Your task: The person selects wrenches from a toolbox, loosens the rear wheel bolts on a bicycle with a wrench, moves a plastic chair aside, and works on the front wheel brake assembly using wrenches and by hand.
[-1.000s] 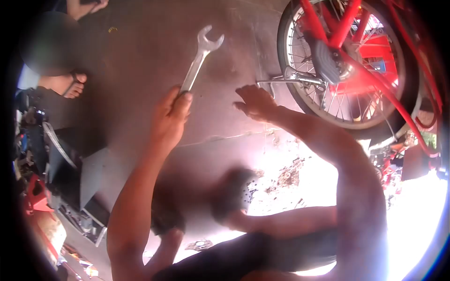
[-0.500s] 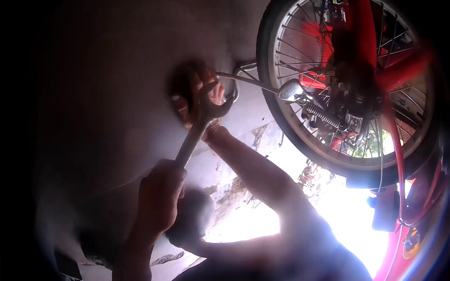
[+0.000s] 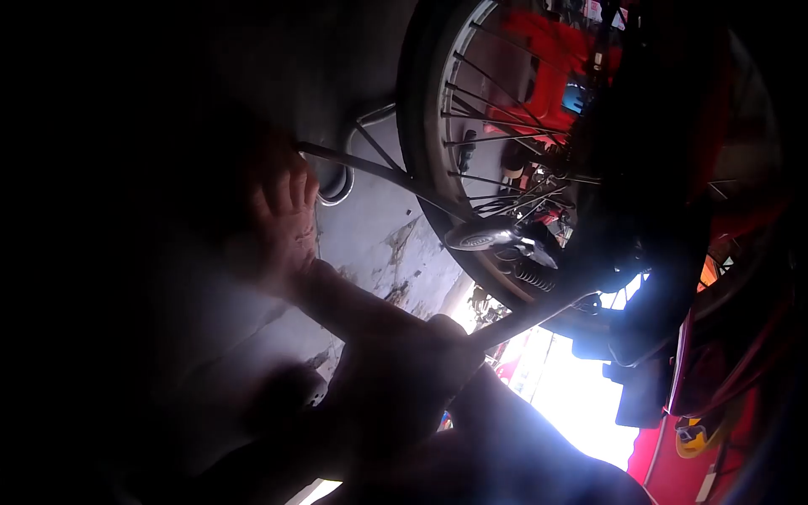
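Observation:
In the dark lower middle, my left hand [image 3: 421, 362] is closed round the handle of a metal wrench [image 3: 526, 320]. The wrench slants up and right towards the wheel's hub, its far end lost in shadow and glare. My right hand [image 3: 286, 206] is at the left, low over the floor beside the tip of a metal stand [image 3: 362, 164]; its visible fingers are a little apart and nothing shows in them. The spoked wheel [image 3: 425, 118] of a red motorcycle fills the upper right, with a shiny pedal-like part [image 3: 484, 236] and a spring near its rim.
Grey, cracked floor [image 3: 379, 227] lies between my right hand and the tyre. My shoe [image 3: 290, 391] is at the lower left. A red body part [image 3: 673, 463] with cables stands at the lower right, beside bright glare. The left side is very dark.
The view has shifted closer to the wheel and darkened. My left hand has carried the wrench rightwards, from near my right hand to the wheel. My right hand now appears farther left.

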The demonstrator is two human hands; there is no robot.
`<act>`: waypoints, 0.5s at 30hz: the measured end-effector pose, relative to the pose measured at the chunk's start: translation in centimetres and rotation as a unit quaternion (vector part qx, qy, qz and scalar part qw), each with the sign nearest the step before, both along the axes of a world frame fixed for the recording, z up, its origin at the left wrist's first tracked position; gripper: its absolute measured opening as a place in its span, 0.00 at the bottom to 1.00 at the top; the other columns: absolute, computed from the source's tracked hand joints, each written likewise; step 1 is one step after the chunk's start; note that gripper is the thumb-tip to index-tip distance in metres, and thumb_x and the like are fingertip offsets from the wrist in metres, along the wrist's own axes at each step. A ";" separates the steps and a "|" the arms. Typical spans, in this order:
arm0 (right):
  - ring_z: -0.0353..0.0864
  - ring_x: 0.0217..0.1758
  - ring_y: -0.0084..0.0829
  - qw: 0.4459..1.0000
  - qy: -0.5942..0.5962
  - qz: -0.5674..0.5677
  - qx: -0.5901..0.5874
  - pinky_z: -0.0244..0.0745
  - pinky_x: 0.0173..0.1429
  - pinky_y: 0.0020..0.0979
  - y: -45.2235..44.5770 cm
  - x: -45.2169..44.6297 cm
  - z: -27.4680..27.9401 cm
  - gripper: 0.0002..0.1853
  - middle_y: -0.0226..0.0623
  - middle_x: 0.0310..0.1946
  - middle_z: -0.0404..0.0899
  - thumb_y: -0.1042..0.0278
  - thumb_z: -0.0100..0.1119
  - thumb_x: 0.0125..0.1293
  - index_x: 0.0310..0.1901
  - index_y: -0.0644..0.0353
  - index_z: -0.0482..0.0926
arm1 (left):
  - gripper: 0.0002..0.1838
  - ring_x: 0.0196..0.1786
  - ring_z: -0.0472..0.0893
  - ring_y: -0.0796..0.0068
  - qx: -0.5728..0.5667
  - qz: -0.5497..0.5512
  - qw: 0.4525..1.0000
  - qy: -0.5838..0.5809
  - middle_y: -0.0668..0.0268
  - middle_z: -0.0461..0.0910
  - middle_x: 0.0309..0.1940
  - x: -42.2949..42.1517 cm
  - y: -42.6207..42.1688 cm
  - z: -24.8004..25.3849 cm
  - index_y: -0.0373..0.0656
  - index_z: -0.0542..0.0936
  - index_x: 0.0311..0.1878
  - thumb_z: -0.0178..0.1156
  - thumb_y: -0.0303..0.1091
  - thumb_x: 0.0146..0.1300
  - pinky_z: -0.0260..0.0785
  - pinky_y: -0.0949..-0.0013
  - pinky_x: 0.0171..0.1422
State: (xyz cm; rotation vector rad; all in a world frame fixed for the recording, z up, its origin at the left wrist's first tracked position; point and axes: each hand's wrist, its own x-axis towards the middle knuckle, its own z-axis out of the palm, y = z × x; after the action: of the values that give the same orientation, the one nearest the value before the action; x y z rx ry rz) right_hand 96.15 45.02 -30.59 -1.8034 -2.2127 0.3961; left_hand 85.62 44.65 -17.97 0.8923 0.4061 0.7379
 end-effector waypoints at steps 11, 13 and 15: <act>0.55 0.76 0.55 1.000 0.001 -0.009 0.020 0.54 0.73 0.60 0.7 -1.0 0.6 0.43 0.52 0.73 0.54 0.57 0.67 0.58 0.73 0.59 0.59 | 0.09 0.24 0.76 0.70 0.038 0.025 0.999 -0.013 0.63 0.77 0.29 1.1 1.5 0.7 0.37 0.76 0.38 0.54 0.33 0.73 0.68 0.65 0.32; 0.55 0.76 0.55 1.000 0.003 -0.007 0.012 0.55 0.73 0.61 0.6 -0.9 0.5 0.44 0.52 0.73 0.54 0.56 0.68 0.57 0.73 0.59 0.59 | 0.09 0.24 0.76 0.70 0.046 0.030 0.998 -0.016 0.62 0.77 0.30 1.4 1.5 0.8 0.37 0.77 0.38 0.54 0.32 0.73 0.69 0.64 0.32; 0.55 0.76 0.54 1.000 0.002 -0.007 0.006 0.55 0.73 0.61 0.7 -0.9 0.7 0.44 0.51 0.73 0.54 0.56 0.68 0.57 0.73 0.58 0.59 | 0.09 0.25 0.76 0.69 0.053 0.034 0.998 -0.021 0.62 0.77 0.31 1.6 1.5 0.8 0.37 0.77 0.38 0.54 0.32 0.73 0.69 0.64 0.33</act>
State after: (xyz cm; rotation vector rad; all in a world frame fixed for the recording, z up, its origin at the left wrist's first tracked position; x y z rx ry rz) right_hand 95.23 45.76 -29.93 -1.8103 -2.1934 0.3822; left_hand 87.26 46.18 -17.13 0.9655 0.3645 0.8466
